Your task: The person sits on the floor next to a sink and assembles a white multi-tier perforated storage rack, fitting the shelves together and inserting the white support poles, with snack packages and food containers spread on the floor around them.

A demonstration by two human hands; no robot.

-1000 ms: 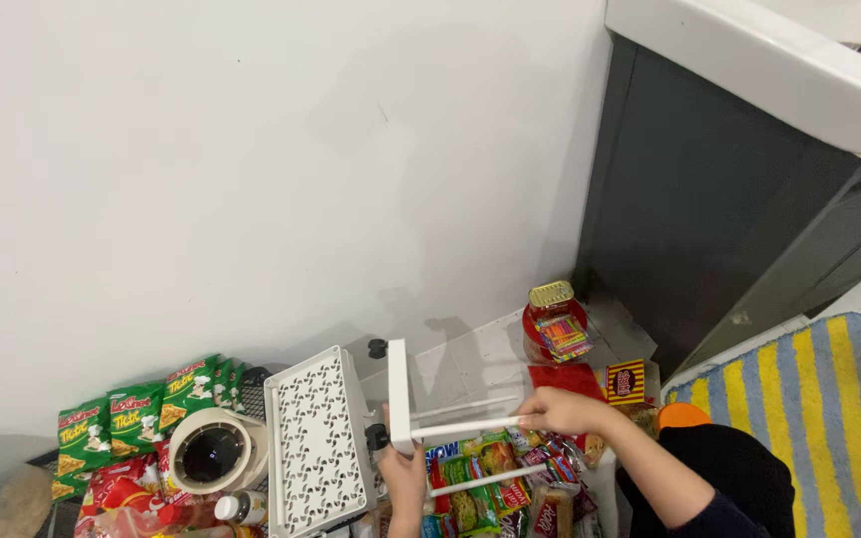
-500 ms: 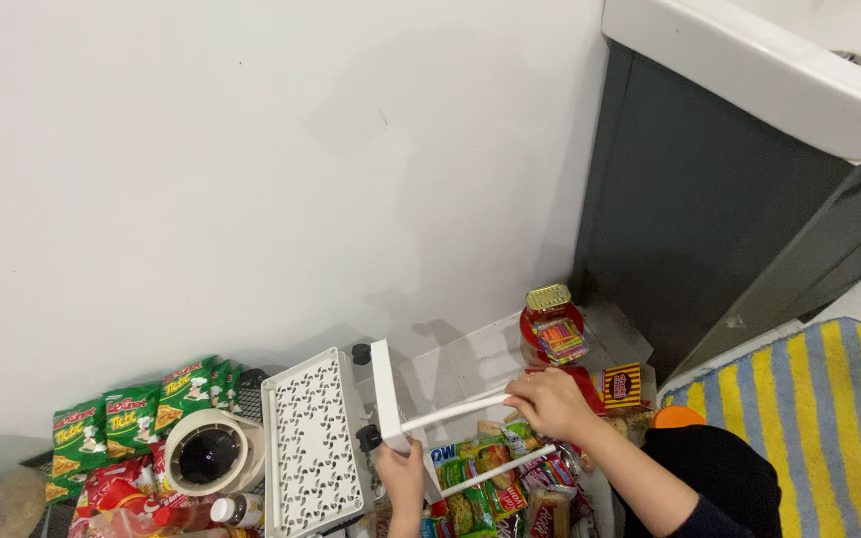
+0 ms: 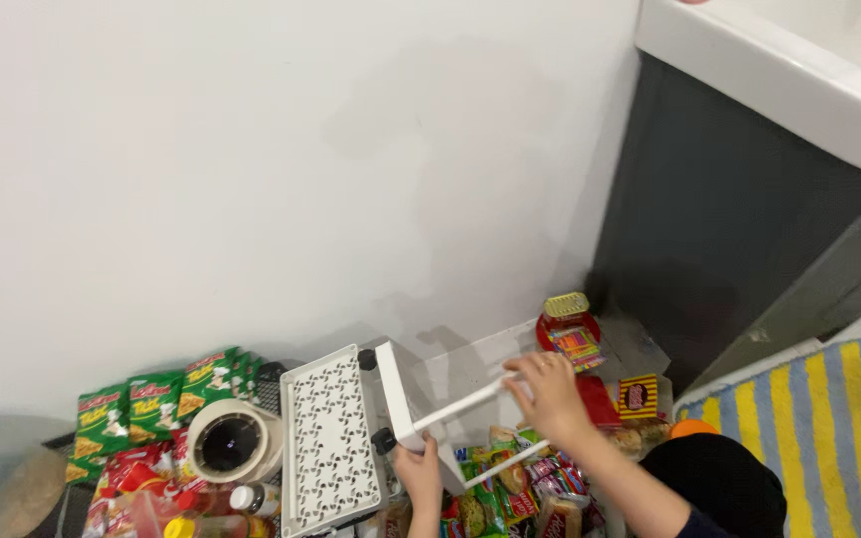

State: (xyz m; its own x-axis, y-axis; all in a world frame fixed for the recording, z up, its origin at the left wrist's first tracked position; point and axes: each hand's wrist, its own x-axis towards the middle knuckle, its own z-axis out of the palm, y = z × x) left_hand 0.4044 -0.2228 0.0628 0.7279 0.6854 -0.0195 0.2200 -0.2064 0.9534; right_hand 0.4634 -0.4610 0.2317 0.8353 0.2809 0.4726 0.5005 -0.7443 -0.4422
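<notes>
Smooth matt white plastic rack frame point(image 3: 406, 403), perforated white plastic panel point(image 3: 329, 438); glossy foil snack packets point(image 3: 515, 483); woven striped cloth rug point(image 3: 819, 423).

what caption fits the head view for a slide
Both hands, left hand and right hand, grip a white cart frame above snack packets beside a perforated shelf.

Both hands on a white wheeled frame point(image 3: 401, 408): left hand point(image 3: 418, 476) gripping its base, right hand point(image 3: 548, 394) closed round a rod point(image 3: 460, 406), above snack packets point(image 3: 510, 488).
</notes>
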